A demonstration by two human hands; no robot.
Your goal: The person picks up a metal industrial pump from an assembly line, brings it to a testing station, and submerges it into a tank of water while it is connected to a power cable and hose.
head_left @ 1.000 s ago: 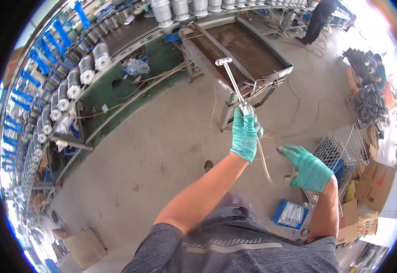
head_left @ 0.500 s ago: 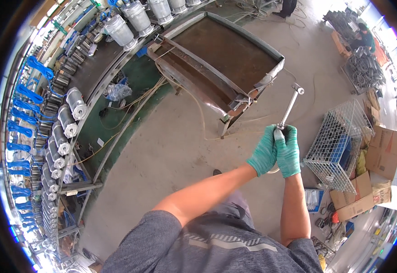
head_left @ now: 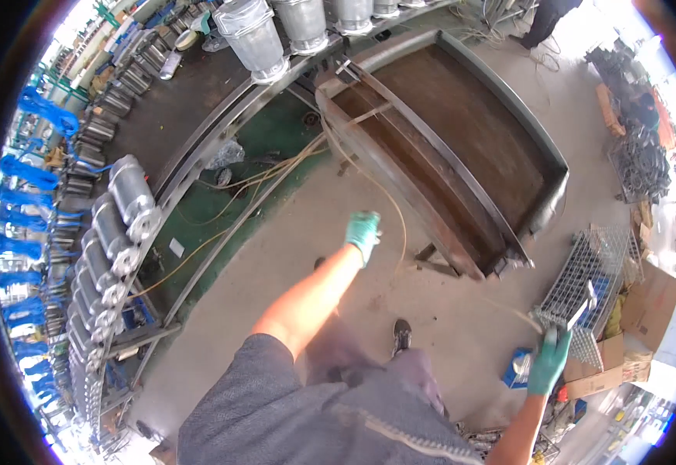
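My right hand [head_left: 549, 364], in a green knit glove, is closed around a shiny metal wrench-like tool [head_left: 581, 310] with a thick head at its far end. The tool points away from me, in front of the wire mesh cage [head_left: 578, 271]. Out in front of my body, my left hand [head_left: 362, 236] wears the same kind of glove. Its fingers are curled, and whatever they may hold is too small to make out. Left of that hand runs a long bench frame [head_left: 221, 232]; the rusty steel trough table [head_left: 400, 178] is to its right.
Metal cylinders [head_left: 109, 229] line the bench at left, near coiled blue cables [head_left: 28, 174]. Larger cylinders [head_left: 252, 43] stand at the top. Cardboard boxes [head_left: 651, 298] and a blue bin [head_left: 517, 368] lie at right. A hose [head_left: 400, 221] trails on the floor. Another person's legs [head_left: 547, 23] show far off.
Both hands held the tool together; now they are apart. My left hand has moved left, my right hand right and nearer with the tool. The view has turned leftward.
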